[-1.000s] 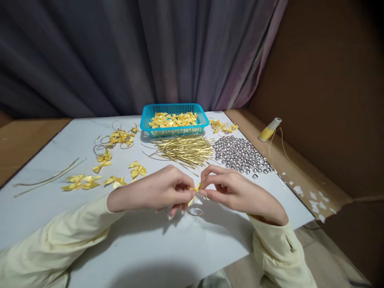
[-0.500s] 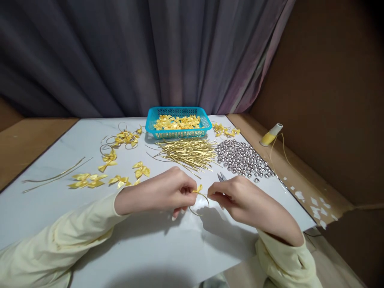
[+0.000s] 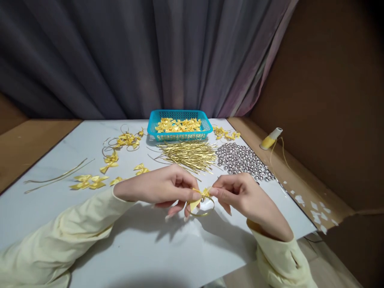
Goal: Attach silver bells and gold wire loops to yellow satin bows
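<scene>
Two hands meet over one yellow bow, the fingers drawn close on it from either side. The left hand (image 3: 172,188) has thumb and forefinger pinched together on the left part of the yellow bow (image 3: 194,204), its other fingers loosely curled below. The right hand (image 3: 238,194) brings thumb and forefinger together at the bow's right end; how firmly they grip, I cannot tell. A small silver bead (image 3: 202,200) sits at the bow's middle, and a thin gold loop (image 3: 204,215) hangs beneath it — all of this above the near part of a white tabletop (image 3: 135,252).

Just beyond the hands lies a heap of gold twist ties (image 3: 189,156), with a spread of silver beads (image 3: 243,160) to its right. Loose yellow bows (image 3: 87,182) lie beyond the left forearm, near two long gold strands (image 3: 57,177). Behind the heap stands a blue basket (image 3: 180,135) holding many more bows; looped bows (image 3: 129,140) cluster to its left, and a smaller group (image 3: 225,133) lies to its right. Farther right, on a brown surface, are a spool of yellow thread (image 3: 271,139) and white scraps (image 3: 315,206). A grey-purple curtain (image 3: 168,60) hangs behind everything.
</scene>
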A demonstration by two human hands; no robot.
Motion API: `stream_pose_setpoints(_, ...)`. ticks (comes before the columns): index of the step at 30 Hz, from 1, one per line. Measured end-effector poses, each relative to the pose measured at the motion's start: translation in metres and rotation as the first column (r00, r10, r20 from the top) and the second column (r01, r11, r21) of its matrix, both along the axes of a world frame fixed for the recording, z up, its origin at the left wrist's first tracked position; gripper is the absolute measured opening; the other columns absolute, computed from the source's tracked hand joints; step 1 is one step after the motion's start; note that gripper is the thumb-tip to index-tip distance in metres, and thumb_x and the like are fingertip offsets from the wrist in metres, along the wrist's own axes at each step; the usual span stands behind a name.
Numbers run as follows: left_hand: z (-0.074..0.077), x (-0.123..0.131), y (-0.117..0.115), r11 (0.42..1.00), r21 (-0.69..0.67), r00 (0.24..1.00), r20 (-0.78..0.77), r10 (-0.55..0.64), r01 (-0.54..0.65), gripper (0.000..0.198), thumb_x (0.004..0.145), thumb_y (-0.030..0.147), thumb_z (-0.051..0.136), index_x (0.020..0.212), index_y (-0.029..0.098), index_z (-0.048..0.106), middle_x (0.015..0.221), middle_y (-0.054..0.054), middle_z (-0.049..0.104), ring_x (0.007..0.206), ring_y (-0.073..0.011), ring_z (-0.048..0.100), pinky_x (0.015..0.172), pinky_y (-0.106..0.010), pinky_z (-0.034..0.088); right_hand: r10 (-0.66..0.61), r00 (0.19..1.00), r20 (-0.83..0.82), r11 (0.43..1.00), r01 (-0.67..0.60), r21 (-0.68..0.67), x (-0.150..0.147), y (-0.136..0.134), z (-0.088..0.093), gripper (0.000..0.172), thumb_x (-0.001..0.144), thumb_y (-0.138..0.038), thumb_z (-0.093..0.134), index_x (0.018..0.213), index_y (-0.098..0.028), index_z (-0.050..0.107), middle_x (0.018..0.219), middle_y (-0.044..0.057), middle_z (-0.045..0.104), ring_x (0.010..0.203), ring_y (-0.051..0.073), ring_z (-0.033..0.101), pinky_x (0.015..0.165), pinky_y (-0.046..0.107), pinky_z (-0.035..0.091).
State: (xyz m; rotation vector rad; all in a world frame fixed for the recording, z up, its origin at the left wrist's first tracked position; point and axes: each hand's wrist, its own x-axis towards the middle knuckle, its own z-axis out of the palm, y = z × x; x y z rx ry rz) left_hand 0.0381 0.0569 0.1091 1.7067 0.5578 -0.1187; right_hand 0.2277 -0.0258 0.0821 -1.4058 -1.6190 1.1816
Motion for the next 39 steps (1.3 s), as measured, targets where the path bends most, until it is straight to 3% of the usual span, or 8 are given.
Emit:
stream_pose_setpoints(9, 0.006, -0.005, -0.002, 0.998, -0.020, 0.998, 0.008, 0.066, -0.066, 0.030, 0.085, 0.038, 0.051, 0.070, 0.014, 0.058, 0.053, 0.002, 0.053, 0.033, -0.0016, 0.033, 0.032, -0.013, 0.025, -0.023, 0.978, -0.205, 0.995, 0.002, -0.100, -0.003, -0.005, 0.001, 0.021, 0.075, -0.028, 0.058, 0.060, -0.014, 0.062, 0.039, -0.003, 0.050, 0.036, 0.007, 0.039, 0.042, 0.022, 0.027)
stream_pose_setpoints(18, 0.006, -0.004, -0.008, 0.991, 0.026, 0.987, 0.094, 0.129, -0.132, 0.031, 0.086, 0.038, 0.051, 0.069, 0.013, 0.058, 0.045, 0.004, 0.047, 0.035, -0.0025, 0.038, 0.033, -0.011, 0.025, -0.021, 0.992, -0.128, 1.000, 0.019, -0.020, -0.012, -0.012, 0.002, 0.022, 0.077, -0.022, 0.054, 0.058, -0.015, 0.061, 0.040, -0.004, 0.049, 0.038, 0.007, 0.038, 0.044, 0.023, 0.030)
stream_pose_setpoints(25, 0.012, -0.002, -0.018, 0.979, 0.058, 0.972, 0.138, 0.188, -0.197, 0.029, 0.086, 0.036, 0.050, 0.071, 0.013, 0.058, 0.061, 0.000, 0.056, 0.041, -0.0031, 0.042, 0.038, -0.013, 0.033, 0.000, 0.997, -0.082, 0.999, 0.004, 0.043, -0.014, -0.015, 0.002, 0.020, 0.079, -0.019, 0.051, 0.063, -0.015, 0.063, 0.043, -0.004, 0.050, 0.040, 0.008, 0.040, 0.044, 0.022, 0.030)
stream_pose_setpoints(29, 0.013, -0.001, -0.021, 0.970, 0.091, 0.968, 0.140, 0.211, -0.224, 0.029, 0.087, 0.036, 0.049, 0.072, 0.012, 0.058, 0.059, 0.001, 0.055, 0.041, -0.0033, 0.042, 0.039, -0.014, 0.034, 0.023, 0.999, -0.035, 0.996, -0.019, 0.086, -0.015, -0.015, 0.004, 0.021, 0.082, -0.020, 0.049, 0.066, -0.016, 0.062, 0.045, -0.004, 0.049, 0.042, 0.008, 0.039, 0.043, 0.021, 0.028)
stream_pose_setpoints(35, 0.007, 0.000, -0.017, 0.937, -0.076, 0.910, 0.224, 0.348, -0.340, 0.025, 0.086, 0.029, 0.051, 0.069, 0.013, 0.057, 0.047, 0.005, 0.047, 0.034, -0.0007, 0.031, 0.035, -0.013, 0.023, 0.045, 0.998, 0.052, 0.982, -0.054, 0.182, -0.015, -0.017, 0.006, 0.028, 0.088, -0.031, 0.046, 0.066, -0.017, 0.056, 0.053, -0.002, 0.054, 0.048, 0.009, 0.042, 0.047, 0.022, 0.031)
stream_pose_setpoints(39, 0.003, 0.001, -0.012, 0.876, -0.232, 0.839, 0.267, 0.474, -0.422, 0.027, 0.089, 0.028, 0.046, 0.072, 0.012, 0.059, 0.040, 0.008, 0.038, 0.030, 0.0004, 0.017, 0.032, -0.015, 0.012, -0.025, 1.000, -0.005, 0.976, 0.026, 0.216, -0.016, -0.020, 0.004, 0.014, 0.088, -0.032, 0.046, 0.094, -0.021, 0.054, 0.067, -0.001, 0.059, 0.054, 0.010, 0.047, 0.049, 0.022, 0.035)
